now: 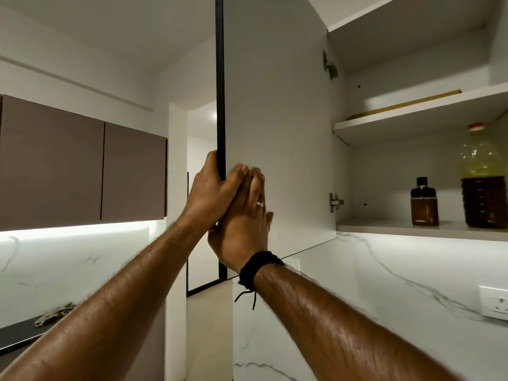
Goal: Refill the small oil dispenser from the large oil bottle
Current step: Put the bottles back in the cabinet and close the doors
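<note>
Arms both up: left hand (210, 188) grips the open cabinet door (275, 133) edge, right hand (244, 229) presses flat, fingers straight, on its inner face.

a: what's on the left wall?
b: brown wall cabinets (82, 166) with a light strip (82, 229) glowing beneath, over white marble backsplash (384, 284).
a: and right?
b: an open cabinet door (275, 119), white shelves (412, 116) inside, a wall socket (494, 302) lower down. ceiling (123, 31) is plain white.
</note>
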